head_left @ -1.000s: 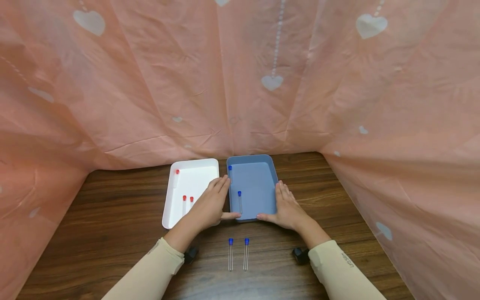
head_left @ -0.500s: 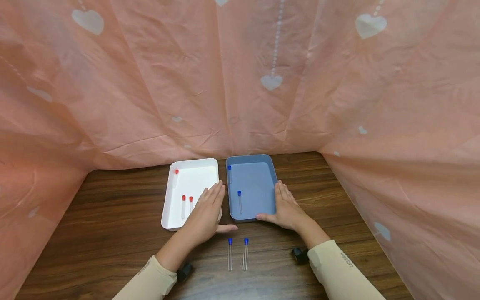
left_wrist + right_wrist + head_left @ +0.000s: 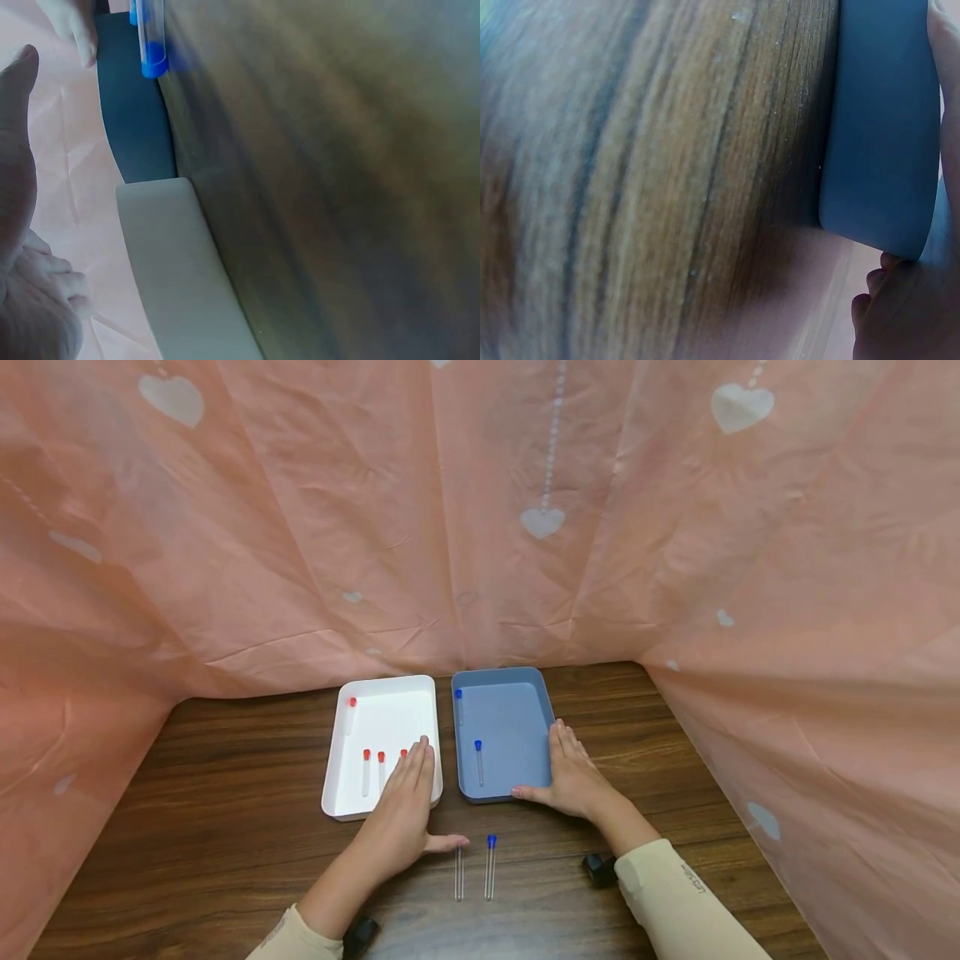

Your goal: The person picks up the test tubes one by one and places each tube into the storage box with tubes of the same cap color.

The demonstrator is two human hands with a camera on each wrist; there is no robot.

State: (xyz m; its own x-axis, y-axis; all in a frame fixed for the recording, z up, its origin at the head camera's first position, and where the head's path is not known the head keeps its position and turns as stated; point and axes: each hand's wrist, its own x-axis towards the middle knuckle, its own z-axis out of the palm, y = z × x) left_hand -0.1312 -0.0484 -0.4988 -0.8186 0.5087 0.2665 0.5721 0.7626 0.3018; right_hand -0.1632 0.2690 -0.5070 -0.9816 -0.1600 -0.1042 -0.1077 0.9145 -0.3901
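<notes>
The left hand [image 3: 401, 810] has moved: one second earlier its fingertips lay at the left edge of the blue tray [image 3: 517, 735], with the thumb across that tray's near corner; now it is nearer the person, its straight fingers over the near right corner of the white tray [image 3: 382, 718] and its thumb stretched out to the side. A further red cap [image 3: 403, 752], previously hidden, now shows beside those fingers, while the other red-capped tubes [image 3: 366, 772] lie as before in the white tray. The right hand [image 3: 581, 783] has stayed at the blue tray, fingers extended along its right side and thumb at its near edge. Two blue-capped tubes [image 3: 480, 764] lie inside that tray and two more, the left tube [image 3: 459, 877] and the right tube [image 3: 491, 868], lie on the table [image 3: 240, 793] before it. In the head view the thumb covers the left tube's cap; the left wrist view shows a blue cap [image 3: 154, 61] uncovered, the thumb apart from it. Whether the left fingers touch the white tray cannot be told. The right wrist view alone reveals the blue tray's right outer wall [image 3: 881, 135], with fingertips beside its far corner.
</notes>
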